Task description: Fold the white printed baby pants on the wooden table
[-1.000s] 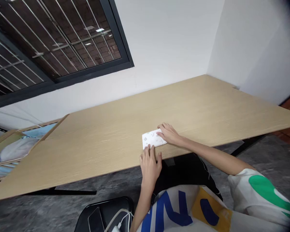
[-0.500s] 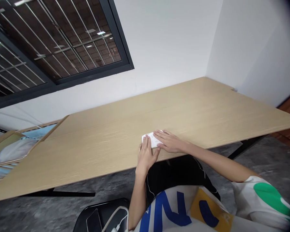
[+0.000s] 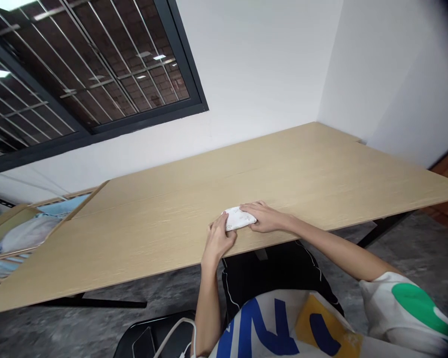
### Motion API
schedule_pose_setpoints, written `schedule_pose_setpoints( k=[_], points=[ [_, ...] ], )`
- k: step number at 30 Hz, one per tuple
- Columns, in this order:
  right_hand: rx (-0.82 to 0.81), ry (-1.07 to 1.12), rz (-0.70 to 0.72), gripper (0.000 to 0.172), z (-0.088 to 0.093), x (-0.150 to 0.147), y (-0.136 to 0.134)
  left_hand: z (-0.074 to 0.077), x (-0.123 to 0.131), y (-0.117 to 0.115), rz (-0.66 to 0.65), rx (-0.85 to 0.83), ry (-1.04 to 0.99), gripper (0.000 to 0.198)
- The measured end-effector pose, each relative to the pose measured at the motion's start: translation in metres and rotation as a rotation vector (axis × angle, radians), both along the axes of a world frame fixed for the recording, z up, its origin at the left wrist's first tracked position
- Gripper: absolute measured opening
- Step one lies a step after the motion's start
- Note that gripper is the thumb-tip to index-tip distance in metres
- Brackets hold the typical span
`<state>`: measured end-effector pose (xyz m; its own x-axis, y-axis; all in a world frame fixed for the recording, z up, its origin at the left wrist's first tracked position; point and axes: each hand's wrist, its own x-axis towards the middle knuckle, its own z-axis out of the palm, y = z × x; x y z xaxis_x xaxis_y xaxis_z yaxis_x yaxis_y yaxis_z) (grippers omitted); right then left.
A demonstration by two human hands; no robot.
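A small folded white cloth [image 3: 238, 219] with a faint speckled print lies near the front edge of the wooden table [image 3: 164, 219]. My left hand [image 3: 218, 240] grips its left end, thumb at the near side and fingers along the far side. Around the right end, my right hand [image 3: 266, 218] is closed with its fingers curled over the far corner. The middle of the cloth shows between both hands and looks slightly raised. The fingertips are partly hidden against it.
At the left, an open wooden-sided box [image 3: 37, 226] holds blue and white fabric. A black chair [image 3: 149, 335] with a dark flat device and a white cable is below the table. A barred window [image 3: 108, 64] and white walls [image 3: 265, 64] stand behind.
My hands have gone from lying flat on the cloth to gripping its two ends. The left hand moved slightly left. The cloth now looks narrower and rounder at its edges.
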<state>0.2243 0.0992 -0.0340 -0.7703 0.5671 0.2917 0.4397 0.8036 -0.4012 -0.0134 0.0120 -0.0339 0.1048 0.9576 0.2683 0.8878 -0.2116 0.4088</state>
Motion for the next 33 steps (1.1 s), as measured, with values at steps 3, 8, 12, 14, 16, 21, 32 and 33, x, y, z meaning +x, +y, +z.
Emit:
schedule_pose_setpoints(
  k=[3,8,12,14,16,21,32,33],
  points=[
    [0.023,0.022,-0.003,0.067,0.005,-0.004,0.005,0.003,-0.001,0.006,0.012,0.057,-0.018,0.048],
    [-0.173,0.230,-0.088,0.043,0.024,-0.006,0.013,0.016,0.004,-0.001,0.131,0.217,-0.132,0.026],
    [-0.416,0.545,-0.126,0.046,0.038,-0.016,0.030,0.023,0.012,-0.018,0.161,0.152,-0.459,0.039],
    [-0.473,0.574,-0.154,0.051,0.038,-0.024,0.044,0.022,0.020,-0.023,0.198,0.078,-0.508,0.049],
    [-0.482,0.506,-0.188,0.054,0.032,-0.033,0.059,0.018,0.030,-0.025,0.250,0.039,-0.409,0.050],
    [-0.418,0.221,-0.201,0.054,0.014,-0.048,0.085,0.003,0.058,-0.030,0.363,0.131,-0.030,0.048],
    [-0.021,0.021,0.230,0.061,0.025,-0.043,0.007,-0.021,0.088,-0.049,0.222,0.116,0.156,0.046],
    [-0.014,0.000,0.272,0.060,0.020,-0.044,0.002,-0.022,0.087,-0.049,0.216,0.113,0.169,0.045]
  ],
)
